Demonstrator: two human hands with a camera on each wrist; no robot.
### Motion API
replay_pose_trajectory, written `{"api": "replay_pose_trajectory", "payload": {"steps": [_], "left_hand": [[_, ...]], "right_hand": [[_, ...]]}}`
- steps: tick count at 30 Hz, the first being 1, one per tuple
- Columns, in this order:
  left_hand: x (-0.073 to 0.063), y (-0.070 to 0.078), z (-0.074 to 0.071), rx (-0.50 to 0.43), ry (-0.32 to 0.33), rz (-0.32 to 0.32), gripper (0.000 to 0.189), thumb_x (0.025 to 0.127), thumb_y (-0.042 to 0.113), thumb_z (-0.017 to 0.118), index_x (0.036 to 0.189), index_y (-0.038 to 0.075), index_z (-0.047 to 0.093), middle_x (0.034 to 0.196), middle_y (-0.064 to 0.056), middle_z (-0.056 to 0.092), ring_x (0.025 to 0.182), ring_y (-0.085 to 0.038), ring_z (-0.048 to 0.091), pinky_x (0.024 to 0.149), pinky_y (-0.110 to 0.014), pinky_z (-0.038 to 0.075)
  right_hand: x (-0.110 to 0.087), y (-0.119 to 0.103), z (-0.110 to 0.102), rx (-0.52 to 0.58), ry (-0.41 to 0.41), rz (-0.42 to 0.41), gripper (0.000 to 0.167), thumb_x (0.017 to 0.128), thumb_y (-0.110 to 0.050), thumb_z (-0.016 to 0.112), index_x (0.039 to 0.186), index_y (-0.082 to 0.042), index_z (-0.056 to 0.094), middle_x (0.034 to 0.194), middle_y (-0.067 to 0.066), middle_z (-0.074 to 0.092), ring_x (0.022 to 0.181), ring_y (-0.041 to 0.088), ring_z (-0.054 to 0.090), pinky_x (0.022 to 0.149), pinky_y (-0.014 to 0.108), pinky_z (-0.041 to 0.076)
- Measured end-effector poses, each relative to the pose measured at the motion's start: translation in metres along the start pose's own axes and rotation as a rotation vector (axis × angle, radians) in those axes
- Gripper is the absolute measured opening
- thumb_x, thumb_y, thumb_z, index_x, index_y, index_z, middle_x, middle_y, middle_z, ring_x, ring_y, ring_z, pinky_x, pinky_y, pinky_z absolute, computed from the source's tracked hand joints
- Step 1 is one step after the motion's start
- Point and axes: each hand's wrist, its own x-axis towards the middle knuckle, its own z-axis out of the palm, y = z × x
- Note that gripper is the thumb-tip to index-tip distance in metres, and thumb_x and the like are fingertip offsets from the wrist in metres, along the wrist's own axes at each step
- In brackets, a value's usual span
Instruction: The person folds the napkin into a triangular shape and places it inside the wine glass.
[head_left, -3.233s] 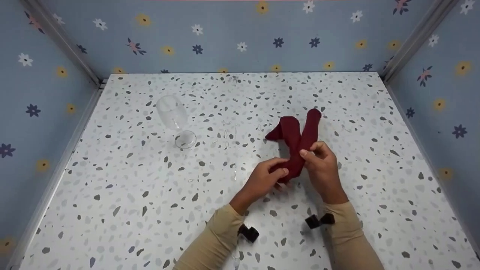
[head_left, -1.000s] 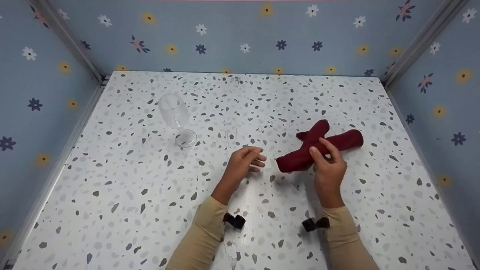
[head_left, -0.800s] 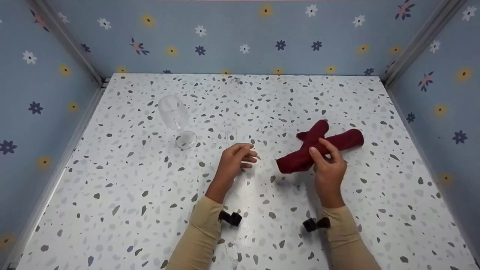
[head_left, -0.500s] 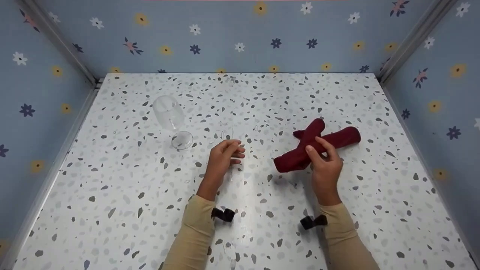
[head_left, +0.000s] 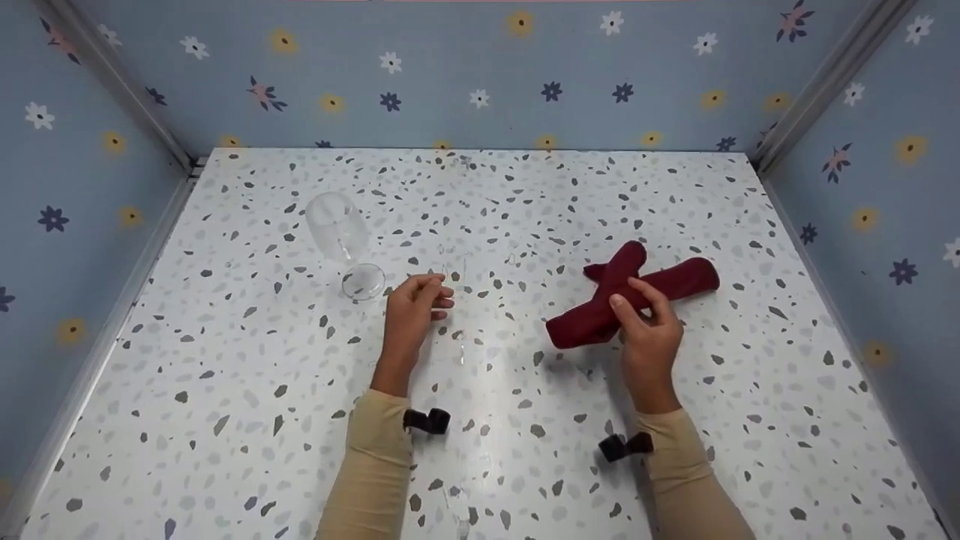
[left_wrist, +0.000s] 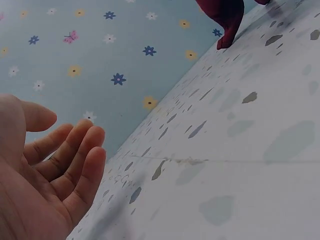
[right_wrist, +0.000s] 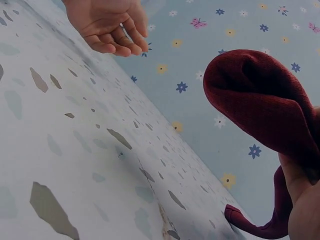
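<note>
My right hand pinches a bunched dark red cloth between thumb and fingers, to the right of the middle. One rolled end points right, another points away, and a third hangs toward the left. The right wrist view shows the cloth folded thickly above the tabletop. My left hand holds nothing; its fingers are loosely bent, as the left wrist view of the hand confirms. Just beyond it to the left, a clear stemmed glass stands upright on its round foot, apart from the fingers.
The white speckled tabletop runs back to a blue flowered wall. More flowered panels close in the left and right sides. Small transparent marks or bits, hard to make out, lie near the table's middle.
My left hand has let go of the cloth and moved left, toward the glass. Earlier both hands gripped the cloth; it has since turned in my right hand, one end now pointing right.
</note>
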Motion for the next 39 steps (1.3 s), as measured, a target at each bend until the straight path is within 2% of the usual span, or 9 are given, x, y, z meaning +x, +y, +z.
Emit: {"api": "replay_pose_trajectory", "payload": {"steps": [9, 20, 23, 26, 27, 29, 33, 36, 39], "left_hand": [[0.005, 0.002, -0.020, 0.026, 0.104, 0.000, 0.031, 0.103, 0.019, 0.056, 0.122, -0.003, 0.066, 0.102, -0.012, 0.070, 0.092, -0.024, 0.069, 0.076, -0.034, 0.058], [0.009, 0.002, -0.032, 0.017, 0.171, 0.003, 0.033, 0.102, 0.021, 0.057, 0.122, -0.005, 0.065, 0.111, -0.017, 0.067, 0.097, -0.025, 0.066, 0.076, -0.032, 0.057], [0.009, 0.002, -0.036, 0.009, 0.218, -0.003, 0.034, 0.103, 0.025, 0.057, 0.123, -0.001, 0.065, 0.112, -0.016, 0.066, 0.094, -0.031, 0.066, 0.063, -0.029, 0.056], [0.008, 0.003, -0.037, 0.004, 0.265, -0.017, 0.035, 0.101, 0.026, 0.057, 0.127, 0.002, 0.062, 0.113, -0.012, 0.063, 0.088, -0.037, 0.065, 0.046, -0.027, 0.048], [0.008, 0.003, -0.037, -0.004, 0.284, -0.019, 0.036, 0.101, 0.025, 0.058, 0.128, 0.001, 0.060, 0.114, -0.012, 0.061, 0.088, -0.037, 0.065, 0.046, -0.027, 0.047], [0.009, 0.003, -0.037, -0.036, 0.326, -0.013, 0.039, 0.099, 0.022, 0.059, 0.131, 0.000, 0.054, 0.121, -0.013, 0.056, 0.092, -0.032, 0.062, 0.053, -0.028, 0.050], [0.012, 0.004, -0.038, -0.134, 0.416, 0.015, 0.049, 0.095, 0.013, 0.062, 0.136, -0.004, 0.041, 0.134, -0.020, 0.043, 0.103, -0.024, 0.055, 0.082, -0.038, 0.052], [0.014, 0.005, -0.039, -0.188, 0.446, 0.032, 0.057, 0.093, 0.009, 0.063, 0.141, -0.002, 0.034, 0.140, -0.023, 0.035, 0.109, -0.024, 0.051, 0.088, -0.044, 0.050], [0.014, 0.005, -0.042, -0.215, 0.441, 0.053, 0.067, 0.093, 0.008, 0.063, 0.148, 0.002, 0.026, 0.147, -0.020, 0.028, 0.121, -0.028, 0.045, 0.093, -0.043, 0.048]], "right_hand": [[0.001, 0.001, 0.001, 0.012, -0.007, 0.003, 0.042, 0.087, -0.022, 0.080, 0.125, -0.009, 0.068, 0.101, 0.014, 0.056, 0.056, 0.009, 0.041, 0.051, 0.019, 0.040], [0.000, 0.003, 0.000, -0.001, -0.006, 0.013, 0.041, 0.089, -0.022, 0.079, 0.126, -0.010, 0.068, 0.096, 0.012, 0.055, 0.052, 0.009, 0.035, 0.048, 0.020, 0.035], [0.000, 0.003, 0.001, -0.005, -0.012, 0.019, 0.041, 0.089, -0.023, 0.079, 0.126, -0.010, 0.068, 0.096, 0.011, 0.054, 0.053, 0.009, 0.036, 0.049, 0.020, 0.035], [0.000, 0.002, 0.001, 0.004, -0.006, 0.025, 0.040, 0.089, -0.021, 0.079, 0.126, -0.008, 0.068, 0.096, 0.012, 0.054, 0.054, 0.009, 0.036, 0.049, 0.019, 0.035], [-0.001, 0.002, 0.001, 0.005, -0.005, 0.025, 0.040, 0.089, -0.020, 0.079, 0.126, -0.008, 0.068, 0.096, 0.012, 0.054, 0.054, 0.009, 0.036, 0.049, 0.019, 0.035], [-0.001, 0.002, 0.001, 0.006, -0.004, 0.028, 0.040, 0.090, -0.020, 0.078, 0.126, -0.008, 0.068, 0.098, 0.012, 0.054, 0.055, 0.009, 0.037, 0.050, 0.019, 0.036], [0.000, 0.002, 0.001, -0.002, -0.008, 0.025, 0.039, 0.090, -0.020, 0.078, 0.125, -0.009, 0.068, 0.100, 0.013, 0.055, 0.056, 0.009, 0.037, 0.051, 0.019, 0.037], [0.000, 0.003, 0.002, -0.003, -0.010, 0.022, 0.039, 0.090, -0.020, 0.078, 0.125, -0.009, 0.068, 0.100, 0.014, 0.054, 0.058, 0.010, 0.038, 0.051, 0.019, 0.037], [0.000, 0.004, 0.002, -0.002, -0.014, 0.025, 0.040, 0.089, -0.021, 0.078, 0.126, -0.009, 0.068, 0.101, 0.014, 0.054, 0.059, 0.010, 0.039, 0.052, 0.020, 0.038]]}}
